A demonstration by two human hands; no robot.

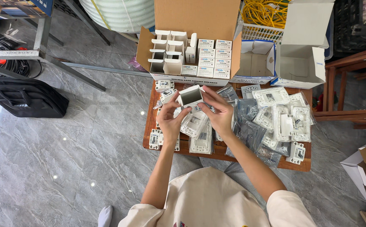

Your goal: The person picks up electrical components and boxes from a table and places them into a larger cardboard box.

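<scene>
Head view: looking straight down on a seated person at a low wooden table (pixel 166 148) on a grey tiled floor.
Large carton (pixel 191 50): stands open at the table's far edge, flaps spread, so its rows of small white boxes lie within reach.
Two empty cartons (pixel 300 63): sit open to the right of it.
Bagged white plates (pixel 275 117): heaped across the table's right half, some spilling toward the middle.
Small white box (pixel 190 96): open side up, raised above the table's centre between both hands.
Left hand (pixel 169 122): fingers curled, pinching the box's left side to steady it.
Right hand (pixel 221 115): fingers bent, gripping the box's right edge.
</scene>
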